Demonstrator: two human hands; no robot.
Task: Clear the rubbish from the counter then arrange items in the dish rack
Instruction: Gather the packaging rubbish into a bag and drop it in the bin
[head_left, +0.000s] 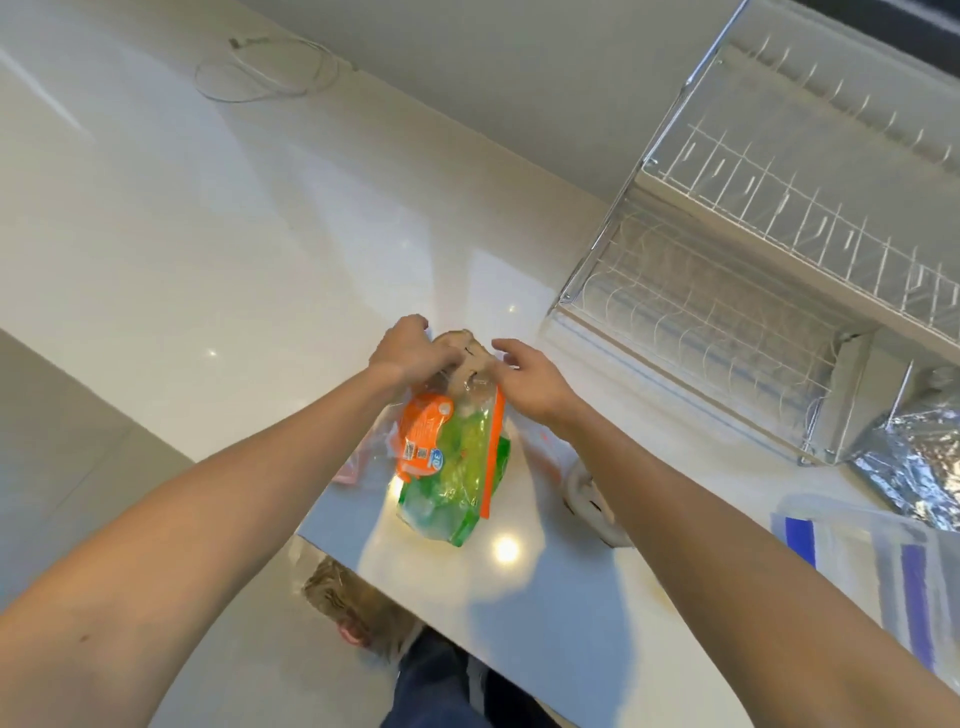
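1. Your left hand (410, 349) sits just above the middle of the frame, fingers curled down onto the top end of the plastic bag (451, 457); it grips the crumpled mouth of the bag.
2. Your right hand (524, 379) is just beside it to the right, fingers bent loosely at the same end of the bag. You cannot tell whether it pinches the plastic or only touches it.
3. The plastic bag lies on the white surface (218, 249) at centre frame, near the surface's lower edge. Its long axis runs from the hands down toward the bottom of the frame, tilted slightly right; the gathered mouth points up the frame, the closed green end points down toward you.
4. Inside the clear plastic you see orange and green packaging, and an orange strip runs along the bag's right side.
5. A brownish crumpled item (465, 358) shows between your two hands at the bag's mouth.
6. The wire dish rack (753, 270) stands at the upper right, well apart from the bag.
7. A foil bag (914, 467) lies at the right edge below the rack, and clear zip bags with blue strips (872, 561) lie below it at lower right.
8. A thin coiled cable (265, 73) rests at the upper left of the surface.
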